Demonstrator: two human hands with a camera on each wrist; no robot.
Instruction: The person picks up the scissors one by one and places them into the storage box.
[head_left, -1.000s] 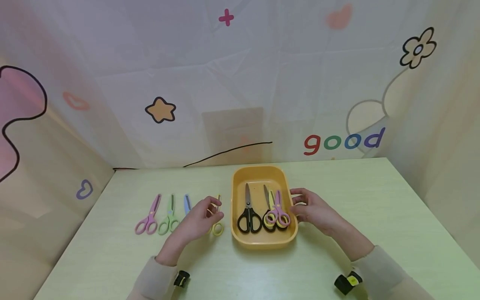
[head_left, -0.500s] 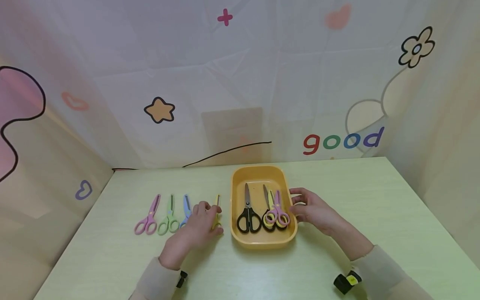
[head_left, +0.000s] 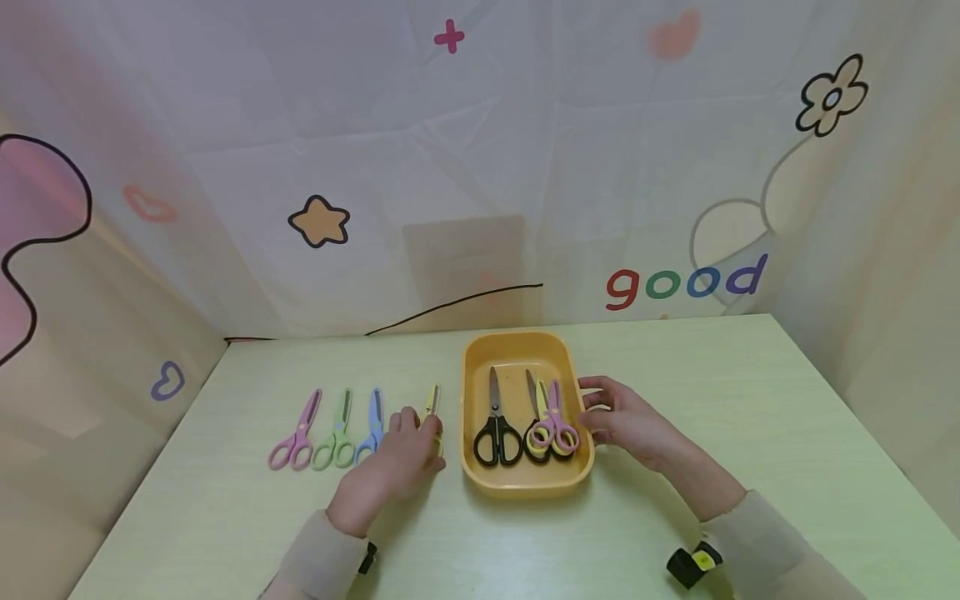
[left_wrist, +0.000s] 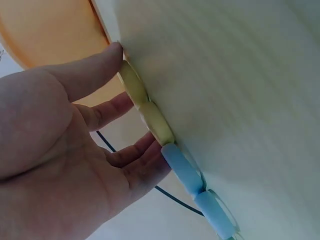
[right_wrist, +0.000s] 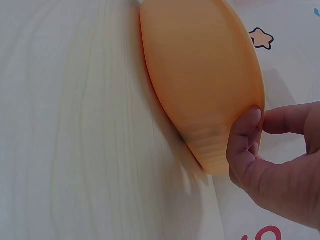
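Note:
My left hand (head_left: 405, 457) reaches over the yellow scissors (head_left: 431, 402) and mostly covers their handles. In the left wrist view, the thumb is at one end of the yellow handle loops (left_wrist: 134, 82) and the fingers are along their far side. Just left of this hand lie blue scissors (head_left: 376, 408), their loops partly hidden. At the right wall of a yellow-orange tray (head_left: 517, 482), my right hand (head_left: 630, 421) holds the rim, thumb against the outer wall in the right wrist view. Inside lie black-handled scissors (head_left: 497, 429), pink scissors (head_left: 557, 412), yellow scissors (head_left: 537, 440) and another black-handled pair beneath.
Farther left on the pale table (head_left: 510, 550) lie green scissors (head_left: 341, 425) and pink scissors (head_left: 303, 425), side by side. A printed curtain (head_left: 480, 167) hangs along the table's back edge and sides. Black wrist devices (head_left: 693, 567) sit under the sleeves.
My left hand has come down over the yellow scissors, which have shifted slightly and turned. The blue and green scissors have also shifted a little. My right hand stays at the tray.

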